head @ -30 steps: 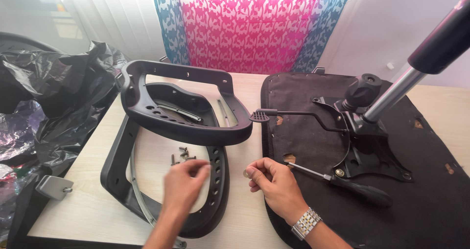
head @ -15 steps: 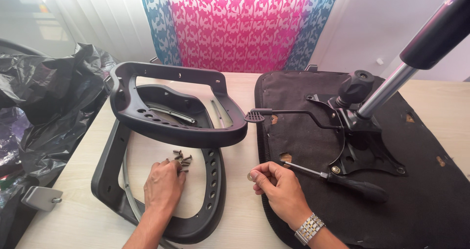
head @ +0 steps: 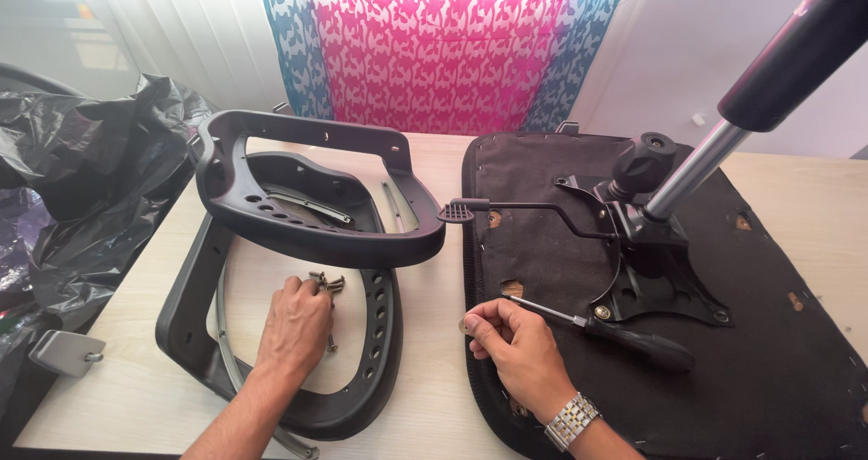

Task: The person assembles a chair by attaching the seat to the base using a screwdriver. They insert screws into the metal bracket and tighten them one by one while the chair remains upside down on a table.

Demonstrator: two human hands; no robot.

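My left hand [head: 294, 326] lies palm down inside the black plastic chair frame [head: 378, 333], fingertips on a small pile of metal screws [head: 325, 284] on the light wooden table [head: 117, 383]. My right hand [head: 511, 342], with a metal watch on the wrist, rests on the edge of the upturned black seat pad [head: 768, 333] and pinches a small round washer-like piece [head: 469, 323] between thumb and fingers. A black-handled screwdriver [head: 624, 336] lies on the pad just right of that hand. The metal seat mechanism [head: 655, 261] with its gas cylinder [head: 768, 80] stands on the pad.
A second black curved frame [head: 298, 216] lies stacked over the first. Crumpled black plastic wrap [head: 81, 189] fills the left side. A grey metal bracket [head: 63, 351] sits at the table's left edge. A pink and blue patterned cloth [head: 434, 44] hangs behind the table.
My left hand slid forward onto the pile of screws. My right hand stayed on the pad's edge with the small piece. The view shifted slightly right.
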